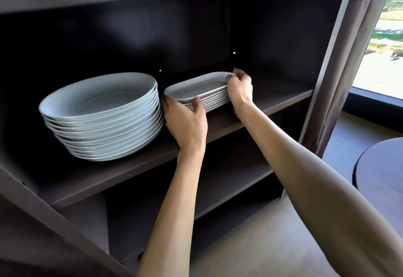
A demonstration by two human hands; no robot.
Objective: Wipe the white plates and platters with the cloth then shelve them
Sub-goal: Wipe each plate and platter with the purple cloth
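Note:
A stack of several white oblong platters [196, 87] rests on the dark shelf [135, 167], to the right of a taller stack of several white round plates [102, 113]. My left hand [185, 122] grips the near left end of the platter stack, thumb on its front edge. My right hand [239, 89] clasps the stack's right end, fingers over the top rim. No cloth is in view.
The dark cabinet has a lower shelf [229, 181] and a bottom board beneath. To the right of the cabinet hang a grey curtain [349, 63] and a bright window. A round dark table [383, 178] stands at the right edge above a pale floor.

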